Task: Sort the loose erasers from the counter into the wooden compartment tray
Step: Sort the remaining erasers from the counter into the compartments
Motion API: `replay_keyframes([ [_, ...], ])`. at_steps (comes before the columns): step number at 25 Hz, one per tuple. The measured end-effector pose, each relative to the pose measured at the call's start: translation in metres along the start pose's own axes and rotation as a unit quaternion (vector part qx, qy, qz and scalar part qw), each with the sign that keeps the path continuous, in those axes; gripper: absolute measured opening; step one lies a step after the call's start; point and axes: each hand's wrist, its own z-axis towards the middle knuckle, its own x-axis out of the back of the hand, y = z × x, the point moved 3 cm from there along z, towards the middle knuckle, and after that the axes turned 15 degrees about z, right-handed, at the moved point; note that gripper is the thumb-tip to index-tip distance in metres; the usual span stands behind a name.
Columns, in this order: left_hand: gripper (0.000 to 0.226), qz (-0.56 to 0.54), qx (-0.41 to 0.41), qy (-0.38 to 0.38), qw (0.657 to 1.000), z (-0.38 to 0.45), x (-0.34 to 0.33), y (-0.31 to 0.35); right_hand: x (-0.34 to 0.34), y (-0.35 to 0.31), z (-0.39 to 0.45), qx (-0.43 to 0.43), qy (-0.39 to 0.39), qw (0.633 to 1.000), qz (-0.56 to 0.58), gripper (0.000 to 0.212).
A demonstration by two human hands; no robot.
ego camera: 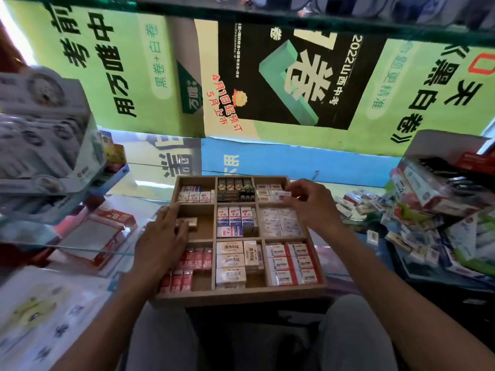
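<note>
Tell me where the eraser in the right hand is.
The right hand pinches the eraser over the wooden tray's far-right compartment.

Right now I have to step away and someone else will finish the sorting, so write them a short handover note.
Left hand: fingers rest on a tan eraser in the middle-left compartment of the wooden tray.
Right hand: pinches a white eraser over the top-right compartment.
Done: most compartments hold rows of erasers; middle-left is nearly bare.
Left: place both erasers, then work through the loose pile on the counter to the tray's right.
</note>
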Motion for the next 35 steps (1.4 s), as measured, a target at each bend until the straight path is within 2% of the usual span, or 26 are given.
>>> replay_keyframes([
  [2,0.047,-0.008,0.0,-0.004,1.0,0.0,-0.002,-0.001,-0.009,0.003,0.03,-0.004,-0.031,0.998,-0.058,0.015],
  [7,0.046,-0.02,-0.005,0.005,1.0,0.002,-0.004,-0.004,-0.035,0.02,0.07,-0.047,-0.186,0.963,-0.191,0.014],
  [12,0.047,-0.023,-0.006,0.005,1.0,0.003,-0.008,-0.007,-0.044,0.021,0.076,-0.051,-0.224,0.954,-0.191,0.018],
  [17,0.049,-0.012,-0.014,0.014,1.0,0.004,-0.011,-0.008,-0.047,0.022,0.079,-0.074,-0.213,0.955,-0.193,0.011],
  [22,0.05,-0.014,-0.01,0.012,1.0,0.004,-0.012,-0.008,-0.05,0.016,0.081,-0.084,-0.231,0.941,-0.233,0.008],
  [25,0.05,-0.015,-0.01,0.012,1.0,0.005,-0.012,-0.009,-0.047,0.015,0.082,-0.107,-0.233,0.948,-0.191,0.009],
  [29,0.049,-0.017,-0.012,0.015,1.0,0.005,-0.013,-0.009,-0.04,0.015,0.078,-0.118,-0.199,0.966,-0.118,0.008],
  [32,0.049,-0.021,-0.012,0.016,1.0,0.005,-0.013,-0.009,-0.03,0.012,0.079,-0.107,-0.14,0.982,-0.063,0.003],
  [35,0.049,-0.022,-0.007,0.013,1.0,0.005,-0.013,-0.009,-0.014,0.011,0.085,-0.086,-0.102,0.987,-0.094,0.002],
])
